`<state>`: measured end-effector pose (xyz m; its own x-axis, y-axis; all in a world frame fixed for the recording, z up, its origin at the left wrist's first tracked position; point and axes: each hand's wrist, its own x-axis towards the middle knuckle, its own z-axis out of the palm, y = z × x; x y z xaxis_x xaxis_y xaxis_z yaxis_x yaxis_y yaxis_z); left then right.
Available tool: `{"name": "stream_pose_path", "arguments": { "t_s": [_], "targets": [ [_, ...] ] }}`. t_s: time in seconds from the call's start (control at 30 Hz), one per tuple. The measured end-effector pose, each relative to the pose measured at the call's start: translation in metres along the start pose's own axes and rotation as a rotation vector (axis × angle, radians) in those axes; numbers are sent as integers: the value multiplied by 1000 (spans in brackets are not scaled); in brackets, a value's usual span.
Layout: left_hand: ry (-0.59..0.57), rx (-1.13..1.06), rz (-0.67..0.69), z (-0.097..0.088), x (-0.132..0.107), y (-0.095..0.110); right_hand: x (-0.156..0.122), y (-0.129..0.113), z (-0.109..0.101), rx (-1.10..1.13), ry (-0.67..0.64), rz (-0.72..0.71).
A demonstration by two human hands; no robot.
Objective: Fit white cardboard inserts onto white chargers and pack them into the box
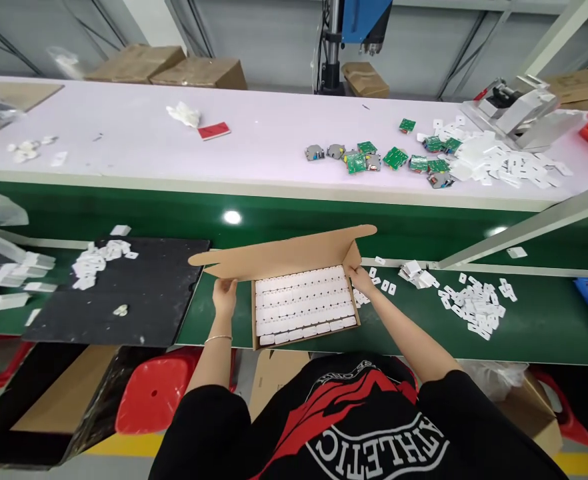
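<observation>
A shallow cardboard box sits on the green bench in front of me, its lid raised and tilted back. Rows of small white plastic parts fill it closely. At the left end of the lid, my left hand is closed on the cardboard, fingertips hidden behind it. My right hand grips the box's right back corner by the lid's side flap, with its fingers partly hidden. Just beyond that hand lie a few loose white plates.
Heaps of white pieces lie on the green bench to the right and on a black mat to the left. The raised white shelf holds green circuit boards and a metal fixture. A slanted white post crosses at right.
</observation>
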<state>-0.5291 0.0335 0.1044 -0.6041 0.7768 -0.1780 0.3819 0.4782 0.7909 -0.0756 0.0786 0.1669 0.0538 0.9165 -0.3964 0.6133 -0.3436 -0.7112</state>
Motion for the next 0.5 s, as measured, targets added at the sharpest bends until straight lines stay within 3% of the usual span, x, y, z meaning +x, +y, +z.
{"name": "stream_pose_path", "arguments": {
  "t_s": [0.27, 0.5],
  "targets": [
    [-77, 218, -27, -14, 10, 32, 18, -24, 3, -51, -9, 72],
    [-117, 316, -50, 16, -20, 35, 25, -31, 2, -103, 11, 57]
  ]
}}
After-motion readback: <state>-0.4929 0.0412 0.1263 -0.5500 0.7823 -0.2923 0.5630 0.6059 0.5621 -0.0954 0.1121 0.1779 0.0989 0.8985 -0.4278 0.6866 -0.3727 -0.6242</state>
